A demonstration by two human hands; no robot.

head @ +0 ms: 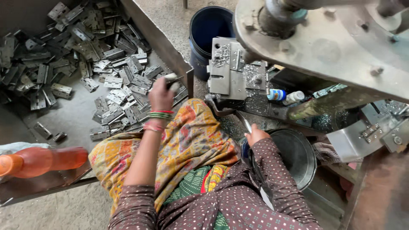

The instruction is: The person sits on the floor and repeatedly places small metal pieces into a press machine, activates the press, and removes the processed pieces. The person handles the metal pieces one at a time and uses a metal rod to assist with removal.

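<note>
My left hand (162, 93) reaches into a metal tray (158, 39) and grips a grey metal hinge (172, 79) at the edge of a big heap of hinges (85, 47). Bangles ring that wrist. My right hand (254, 134) rests near my knee, closed on a thin metal tool (247, 125) that points up toward the press. A press fixture (228, 70) strewn with metal chips stands just beyond both hands, under the machine's heavy grey frame (328, 47).
A dark blue bucket (208, 32) stands behind the fixture. A round steel bowl (294, 155) sits at my right side. An orange plastic bottle (40, 161) lies at the left. Two small bottles (284, 96) lie by the machine. Patterned cloth covers my lap.
</note>
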